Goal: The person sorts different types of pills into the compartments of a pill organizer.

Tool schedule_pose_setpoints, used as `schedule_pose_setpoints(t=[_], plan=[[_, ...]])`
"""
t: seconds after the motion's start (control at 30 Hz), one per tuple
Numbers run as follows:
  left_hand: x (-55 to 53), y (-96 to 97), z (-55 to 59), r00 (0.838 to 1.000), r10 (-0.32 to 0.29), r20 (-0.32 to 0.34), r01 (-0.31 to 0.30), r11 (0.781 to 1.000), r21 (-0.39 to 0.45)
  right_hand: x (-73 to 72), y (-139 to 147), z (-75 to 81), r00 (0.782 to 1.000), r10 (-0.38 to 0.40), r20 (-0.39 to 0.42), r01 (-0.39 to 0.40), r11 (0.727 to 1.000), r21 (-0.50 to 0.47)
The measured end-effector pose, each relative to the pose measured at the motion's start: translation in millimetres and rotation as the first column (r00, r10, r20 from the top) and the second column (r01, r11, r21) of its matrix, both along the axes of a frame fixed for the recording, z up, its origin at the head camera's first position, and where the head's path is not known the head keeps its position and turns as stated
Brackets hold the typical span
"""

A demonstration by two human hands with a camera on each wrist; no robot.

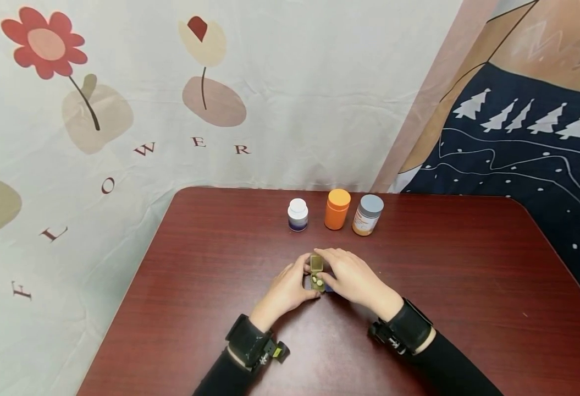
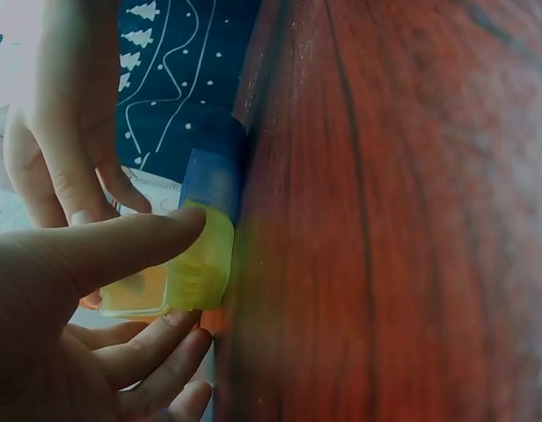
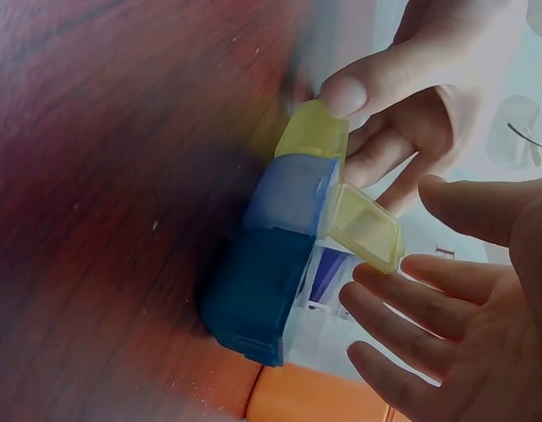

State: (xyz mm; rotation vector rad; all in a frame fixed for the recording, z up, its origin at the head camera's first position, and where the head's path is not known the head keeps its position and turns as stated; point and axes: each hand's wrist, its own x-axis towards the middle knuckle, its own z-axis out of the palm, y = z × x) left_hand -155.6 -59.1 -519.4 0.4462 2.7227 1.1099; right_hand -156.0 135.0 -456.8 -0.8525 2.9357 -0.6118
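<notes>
A small pill organizer with yellow, blue and teal compartments sits on the table. Its yellow lid stands flipped open, and a few pale pills lie in the yellow compartment. My left hand grips the yellow end, thumb on one side and fingers on the other. On the other side, my right hand has its fingers extended, fingertips right at the edge of the open lid. Its thumb is apart from the lid in the right wrist view. The blue end is mostly hidden behind this hand in the head view.
Behind the organizer stand a white bottle, an orange bottle and a grey-capped jar. They are near the back edge of the brown table. A printed cloth hangs behind it.
</notes>
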Motion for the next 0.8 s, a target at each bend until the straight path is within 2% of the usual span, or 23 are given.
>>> schedule_pose_setpoints(t=[0.17, 0.23, 0.43, 0.6, 0.8], plan=[[6.6, 0.6, 17.2, 1.000, -0.021, -0.004, 0.021, 0.998, -0.054, 7.7, 1, 1.1, 0.999, 0.014, -0.049, -0.014, 1.000, 0.007], [7.8, 0.7, 19.0, 1.000, -0.025, -0.015, 0.024, 0.997, -0.080, 12.5, 2, 1.7, 0.996, 0.028, -0.082, -0.027, 1.000, 0.012], [11.0, 2.1, 28.1, 1.000, -0.018, 0.014, 0.019, 0.999, -0.050, 28.5, 5, -1.8, 0.982, 0.091, -0.167, -0.087, 0.996, 0.032], [9.8, 2.4, 26.5, 1.000, -0.022, 0.023, 0.023, 0.998, -0.062, 40.0, 5, -11.5, 0.967, 0.151, -0.206, -0.138, 0.987, 0.078], [10.4, 2.0, 25.1, 0.999, -0.034, 0.008, 0.035, 0.996, -0.082, 47.5, 4, -19.8, 0.949, 0.170, -0.265, -0.139, 0.982, 0.131]])
